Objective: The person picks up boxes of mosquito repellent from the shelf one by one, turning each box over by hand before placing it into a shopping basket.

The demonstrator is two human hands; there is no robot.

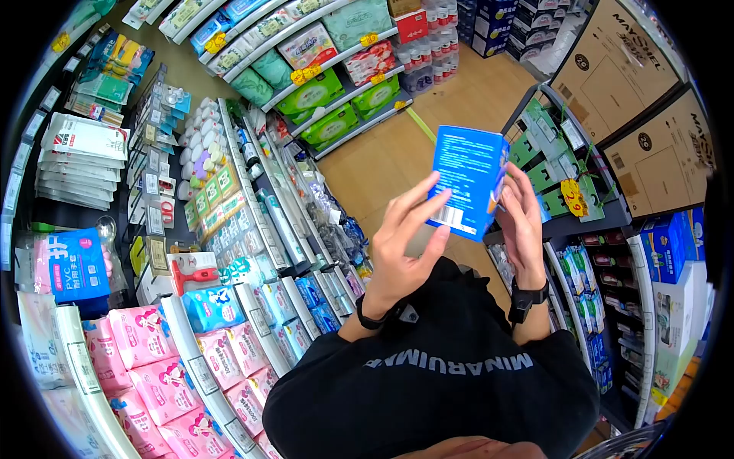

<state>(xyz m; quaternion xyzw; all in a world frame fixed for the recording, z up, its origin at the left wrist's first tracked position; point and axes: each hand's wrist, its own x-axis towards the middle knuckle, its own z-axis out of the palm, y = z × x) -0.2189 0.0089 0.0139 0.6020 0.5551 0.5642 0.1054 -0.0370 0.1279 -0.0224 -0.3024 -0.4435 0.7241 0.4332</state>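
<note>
A blue box (468,177) with white printed text and a barcode near its lower edge is held up in front of the chest, slightly tilted. My left hand (407,237) grips its left side, the fingertips on the printed face and the thumb near the barcode. On the right side of the box, my right hand (521,222) supports the edge, its fingers partly behind the box. Both wrists wear black bands.
Shelves with pink packs (164,390) and blue packs (212,307) stand at the left. Green tissue packs (329,126) fill a shelf ahead. Large cardboard boxes (615,65) and a rack with a yellow price tag (573,198) are at the right.
</note>
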